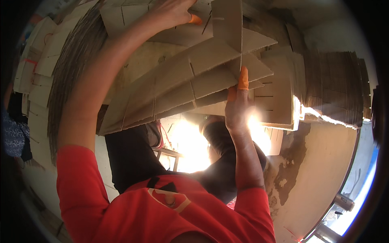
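Cardboard stacks flank the slotted panels in the right hand.

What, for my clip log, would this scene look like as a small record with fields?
Left hand: at the top edge of view, partly cut off; grip unclear
Right hand: touching the slotted cardboard sheets near their crossing; grip partly hidden
Finger covers: orange, on both hands
Main items: slotted cardboard sheets, fanned, crossed by an upright cardboard piece
Clothing: red shirt, dark trousers
Surroundings: cardboard stacks at left and right
Light: strong glare below the sheets
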`<move>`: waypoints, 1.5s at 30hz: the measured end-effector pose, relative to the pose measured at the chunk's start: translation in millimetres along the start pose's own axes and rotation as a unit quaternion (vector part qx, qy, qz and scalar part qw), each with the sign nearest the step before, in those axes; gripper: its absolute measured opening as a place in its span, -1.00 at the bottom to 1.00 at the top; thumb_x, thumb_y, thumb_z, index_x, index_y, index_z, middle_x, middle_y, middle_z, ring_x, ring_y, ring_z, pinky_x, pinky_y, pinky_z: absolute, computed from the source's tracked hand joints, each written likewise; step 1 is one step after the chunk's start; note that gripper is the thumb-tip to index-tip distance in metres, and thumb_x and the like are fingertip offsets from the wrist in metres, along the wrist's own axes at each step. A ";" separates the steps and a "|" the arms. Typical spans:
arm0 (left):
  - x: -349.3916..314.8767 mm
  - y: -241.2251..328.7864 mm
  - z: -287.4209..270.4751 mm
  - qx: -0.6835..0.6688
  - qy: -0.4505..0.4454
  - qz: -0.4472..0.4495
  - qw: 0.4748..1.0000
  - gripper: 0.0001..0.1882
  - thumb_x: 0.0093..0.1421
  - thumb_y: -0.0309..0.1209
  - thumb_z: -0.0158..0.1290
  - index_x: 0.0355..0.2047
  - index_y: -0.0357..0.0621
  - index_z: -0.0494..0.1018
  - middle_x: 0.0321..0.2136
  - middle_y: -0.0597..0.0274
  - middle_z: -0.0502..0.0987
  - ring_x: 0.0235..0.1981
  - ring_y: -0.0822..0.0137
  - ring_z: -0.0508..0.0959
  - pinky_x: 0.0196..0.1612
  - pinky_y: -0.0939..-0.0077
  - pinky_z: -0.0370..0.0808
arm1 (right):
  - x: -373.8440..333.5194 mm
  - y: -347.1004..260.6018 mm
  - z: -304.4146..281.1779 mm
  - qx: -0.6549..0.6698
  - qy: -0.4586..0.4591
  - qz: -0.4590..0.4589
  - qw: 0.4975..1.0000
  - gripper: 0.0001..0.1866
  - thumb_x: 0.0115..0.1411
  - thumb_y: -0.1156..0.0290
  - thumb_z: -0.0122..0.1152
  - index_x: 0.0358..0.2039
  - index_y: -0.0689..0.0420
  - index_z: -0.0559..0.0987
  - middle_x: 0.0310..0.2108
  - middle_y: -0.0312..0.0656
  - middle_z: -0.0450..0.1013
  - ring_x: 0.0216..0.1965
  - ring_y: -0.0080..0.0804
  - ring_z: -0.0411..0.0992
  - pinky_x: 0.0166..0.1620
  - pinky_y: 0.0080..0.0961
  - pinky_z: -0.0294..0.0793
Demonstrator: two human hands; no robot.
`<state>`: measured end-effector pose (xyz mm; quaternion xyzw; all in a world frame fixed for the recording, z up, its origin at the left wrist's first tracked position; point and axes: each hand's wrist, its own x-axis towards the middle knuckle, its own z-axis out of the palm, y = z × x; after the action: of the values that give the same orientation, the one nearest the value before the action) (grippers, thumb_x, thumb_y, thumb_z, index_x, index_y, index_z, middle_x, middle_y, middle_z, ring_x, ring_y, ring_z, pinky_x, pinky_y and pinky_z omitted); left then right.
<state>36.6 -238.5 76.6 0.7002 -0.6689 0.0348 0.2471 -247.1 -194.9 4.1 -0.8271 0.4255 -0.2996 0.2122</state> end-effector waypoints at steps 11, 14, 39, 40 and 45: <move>7.9 -67.1 88.0 0.127 0.098 0.137 0.977 -0.78 -0.05 -0.55 0.00 -0.32 -0.18 0.38 -0.34 0.11 0.45 -0.20 0.08 0.44 -0.18 0.25 0.41 | 7.1 18.5 9.5 -0.007 0.094 -0.178 0.979 -0.32 0.01 0.85 0.02 0.20 0.35 0.19 -0.61 -0.25 0.33 -0.68 -0.59 0.24 -0.59 -0.82 0.19; 3.0 -56.1 78.0 0.124 0.095 0.130 0.979 -0.83 -0.08 -0.57 0.00 -0.41 -0.18 0.36 -0.41 0.13 0.45 -0.26 0.07 0.46 -0.24 0.26 0.44 | 10.2 9.8 4.8 -0.010 0.094 -0.189 0.977 -0.31 0.00 0.86 0.02 0.20 0.34 0.19 -0.60 -0.25 0.33 -0.66 -0.60 0.25 -0.56 -0.83 0.20; -37.6 9.4 51.8 0.024 0.087 0.190 0.978 -0.84 -0.12 -0.64 -0.01 -0.48 -0.19 0.31 -0.58 0.13 0.41 -0.49 0.08 0.48 -0.49 0.22 0.44 | -10.2 1.4 -18.4 -0.018 0.032 -0.151 0.988 -0.38 0.15 0.68 0.03 0.23 0.24 0.14 -0.50 0.09 0.43 -0.54 -0.12 0.46 -0.47 -0.44 0.43; -40.1 11.6 49.0 0.022 0.072 0.179 0.981 -0.84 -0.12 -0.64 0.00 -0.48 -0.19 0.31 -0.57 0.13 0.42 -0.48 0.07 0.49 -0.49 0.22 0.44 | -10.2 -2.6 -20.6 -0.022 0.028 -0.140 0.989 -0.39 0.17 0.65 0.04 0.24 0.21 0.15 -0.46 0.07 0.44 -0.49 -0.15 0.47 -0.41 -0.43 0.43; -42.3 13.5 53.5 0.004 0.075 0.150 0.986 -0.82 -0.13 -0.66 -0.01 -0.48 -0.20 0.30 -0.57 0.11 0.46 -0.46 0.05 0.51 -0.47 0.21 0.44 | -13.4 -12.3 -34.3 -0.059 0.005 -0.141 0.988 -0.34 0.11 0.71 0.02 0.24 0.26 0.11 -0.51 0.09 0.43 -0.56 -0.09 0.46 -0.52 -0.34 0.43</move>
<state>4.4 -220.3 17.7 0.5881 -0.7460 0.1265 0.2855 -269.4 -180.3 32.4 -0.8885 0.3223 -0.3049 0.1169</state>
